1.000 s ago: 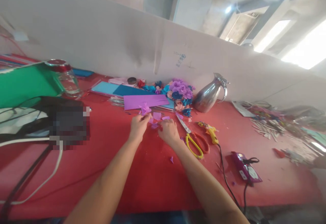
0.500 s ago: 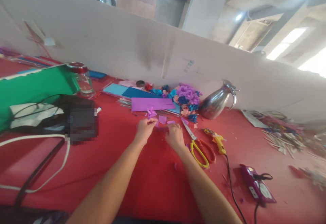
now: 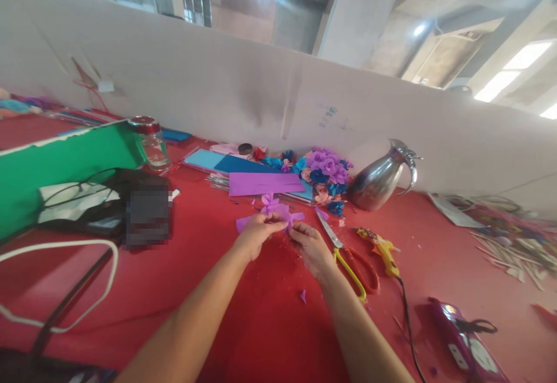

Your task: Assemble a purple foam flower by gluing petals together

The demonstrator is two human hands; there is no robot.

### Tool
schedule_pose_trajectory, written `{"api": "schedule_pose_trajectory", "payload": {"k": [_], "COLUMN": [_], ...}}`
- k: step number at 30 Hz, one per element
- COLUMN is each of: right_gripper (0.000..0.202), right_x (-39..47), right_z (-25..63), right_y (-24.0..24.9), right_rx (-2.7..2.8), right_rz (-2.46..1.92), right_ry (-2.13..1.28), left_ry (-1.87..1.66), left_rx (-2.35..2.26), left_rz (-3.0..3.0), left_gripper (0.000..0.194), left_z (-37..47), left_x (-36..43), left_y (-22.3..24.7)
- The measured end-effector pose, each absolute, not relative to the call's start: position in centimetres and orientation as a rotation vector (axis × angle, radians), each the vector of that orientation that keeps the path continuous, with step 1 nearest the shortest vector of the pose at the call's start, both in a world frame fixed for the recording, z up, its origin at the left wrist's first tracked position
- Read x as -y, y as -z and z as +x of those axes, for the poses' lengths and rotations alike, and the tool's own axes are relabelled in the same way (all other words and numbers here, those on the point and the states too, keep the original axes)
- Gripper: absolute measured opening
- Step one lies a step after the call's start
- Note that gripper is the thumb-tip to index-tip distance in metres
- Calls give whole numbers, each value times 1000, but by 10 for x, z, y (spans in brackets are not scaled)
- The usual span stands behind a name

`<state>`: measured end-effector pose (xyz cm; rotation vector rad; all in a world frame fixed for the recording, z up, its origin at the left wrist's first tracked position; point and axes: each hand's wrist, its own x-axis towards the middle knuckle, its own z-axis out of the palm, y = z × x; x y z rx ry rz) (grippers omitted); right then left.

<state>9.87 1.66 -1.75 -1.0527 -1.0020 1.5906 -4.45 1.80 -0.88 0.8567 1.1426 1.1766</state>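
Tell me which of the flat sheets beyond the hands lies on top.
The purple sheet, just beyond the left hand. It lies across the blue sheets, which show from under it along its far edge and at its right end.

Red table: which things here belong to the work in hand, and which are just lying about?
Likely part of the work:
purple paper pieces, in hand
flat purple paper sheet
metal scissors, yellow and red handles
yellow corded glue gun

Apparently just lying about:
shiny metal jug
red-lidded glass jar
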Motion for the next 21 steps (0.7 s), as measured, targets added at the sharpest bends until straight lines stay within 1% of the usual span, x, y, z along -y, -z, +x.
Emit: {"api": "schedule_pose_trajectory", "payload": {"k": [5, 11, 14, 16, 21], "right_gripper": [25, 28, 31, 33, 32], "right_x": [-17, -17, -16, -16, -14], "right_z": [103, 104, 105, 104, 105], "right_y": [11, 9, 13, 16, 20], "right_rx": [1103, 1194, 1184, 1152, 1126], "right_rz": [-1069, -1111, -1125, -1118, -1149], "right_ry": [-1400, -1312, -1329, -1368, -1394], "left_ry": [-1162, -1142, -1167, -1172, -1187], "left_rx": [-1143, -1105, -1109, -1146, -1201], "left_rz": [939, 955, 966, 985, 967], "left_gripper": [19, 23, 21, 24, 28], "left_z": [-45, -44, -42, -41, -40], "left_x": [-17, -16, -14, -13, -12], "left_y": [7, 11, 11, 11, 10]}}
